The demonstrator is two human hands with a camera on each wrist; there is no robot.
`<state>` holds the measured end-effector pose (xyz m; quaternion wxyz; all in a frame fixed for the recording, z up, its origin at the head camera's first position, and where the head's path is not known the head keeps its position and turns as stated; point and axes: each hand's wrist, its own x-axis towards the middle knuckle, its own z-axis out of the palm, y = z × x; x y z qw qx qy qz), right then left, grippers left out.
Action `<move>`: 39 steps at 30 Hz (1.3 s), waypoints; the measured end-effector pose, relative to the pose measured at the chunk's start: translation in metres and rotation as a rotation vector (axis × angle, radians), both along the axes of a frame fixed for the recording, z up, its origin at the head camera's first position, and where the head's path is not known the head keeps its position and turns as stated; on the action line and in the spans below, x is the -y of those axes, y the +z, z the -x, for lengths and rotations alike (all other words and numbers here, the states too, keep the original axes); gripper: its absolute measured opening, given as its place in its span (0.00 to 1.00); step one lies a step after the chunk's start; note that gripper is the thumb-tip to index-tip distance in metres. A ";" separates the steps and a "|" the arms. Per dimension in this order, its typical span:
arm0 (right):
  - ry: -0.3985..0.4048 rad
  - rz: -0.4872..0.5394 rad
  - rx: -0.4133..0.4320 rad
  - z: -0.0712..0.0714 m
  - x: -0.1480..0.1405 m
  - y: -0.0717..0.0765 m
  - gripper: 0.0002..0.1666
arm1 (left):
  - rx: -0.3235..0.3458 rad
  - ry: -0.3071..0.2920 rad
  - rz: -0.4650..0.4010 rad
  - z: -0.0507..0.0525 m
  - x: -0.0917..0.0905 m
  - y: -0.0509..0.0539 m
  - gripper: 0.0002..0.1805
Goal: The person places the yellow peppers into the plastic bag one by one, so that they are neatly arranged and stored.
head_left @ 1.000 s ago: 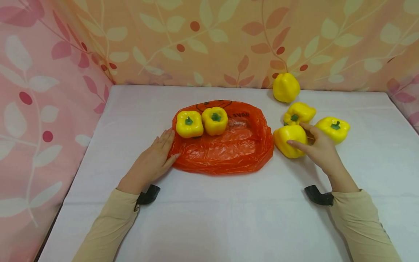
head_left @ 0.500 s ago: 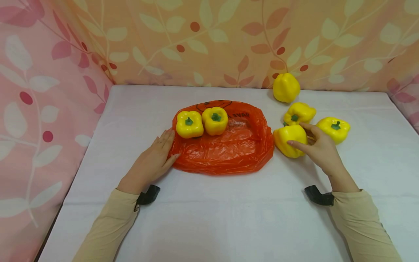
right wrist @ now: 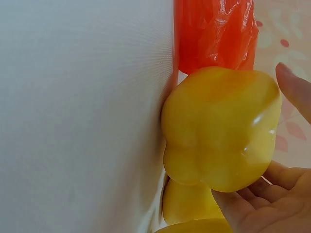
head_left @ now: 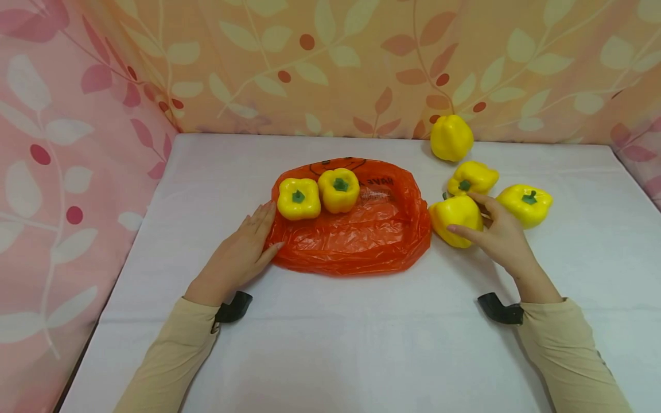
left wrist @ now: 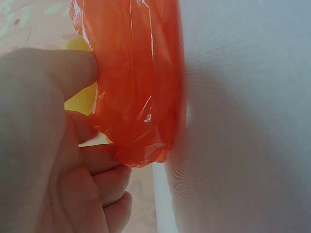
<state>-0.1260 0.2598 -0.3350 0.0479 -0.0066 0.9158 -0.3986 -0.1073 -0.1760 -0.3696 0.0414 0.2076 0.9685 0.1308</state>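
Orange-red plastic bag point(head_left: 351, 241), one, spread low on the white-covered table point(head_left: 341, 344), crumpled and glossy, dark print along its far side. Yellow bell peppers, six in all. Left bag pepper point(head_left: 298, 203) and right bag pepper point(head_left: 338, 198): side by side within the bag's outline, toward its far left, green stems up. Front pepper point(head_left: 455, 223): at the bag's right edge, touching or just beside it, which cannot be told. Middle pepper point(head_left: 476, 179): directly behind the front one, lying tilted. Side pepper point(head_left: 524, 206): to the right, tilted, stem upward. Far pepper point(head_left: 451, 139): near the table's back edge, apart from the bag. Left hand point(head_left: 240, 255): laid along the bag's left edge, thumb spread and fingers relaxed, touching the plastic. Right hand point(head_left: 502, 238): thumb and fingers parted to the front pepper's width, holding it between them; whether it is clear of the table cannot be told. Two beige sleeves point(head_left: 573, 350), a black fitting point(head_left: 500, 308) at each cuff. Leaf-printed curtain point(head_left: 330, 63), peach behind the table, pink at left.
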 end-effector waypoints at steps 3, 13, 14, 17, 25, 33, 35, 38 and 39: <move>-0.001 -0.008 0.004 0.000 0.000 0.000 0.52 | -0.012 -0.014 -0.011 0.000 0.000 0.000 0.43; -0.003 -0.008 0.005 0.000 0.000 0.000 0.51 | -0.002 -0.014 0.002 0.000 0.000 0.001 0.41; -0.002 -0.010 0.006 0.000 0.000 0.001 0.51 | -0.002 -0.014 0.004 0.000 0.000 0.001 0.41; -0.002 -0.019 0.015 0.000 -0.001 0.001 0.51 | -0.007 -0.017 0.006 0.000 0.000 0.000 0.41; -0.010 -0.100 0.053 0.000 -0.003 0.005 0.55 | -0.009 -0.015 0.006 0.000 0.000 0.000 0.41; -0.007 -0.074 0.042 -0.001 -0.007 0.007 0.55 | -0.003 -0.013 0.012 0.000 0.000 0.000 0.41; -0.013 -0.063 0.050 -0.001 -0.008 0.008 0.56 | 0.000 -0.011 0.013 0.000 0.000 0.000 0.41; -0.022 -0.045 0.058 -0.001 -0.009 0.008 0.56 | -0.001 -0.013 0.013 0.000 0.000 -0.001 0.41; -0.024 -0.039 0.058 -0.001 -0.009 0.008 0.56 | -0.002 -0.013 0.012 0.000 0.000 -0.001 0.41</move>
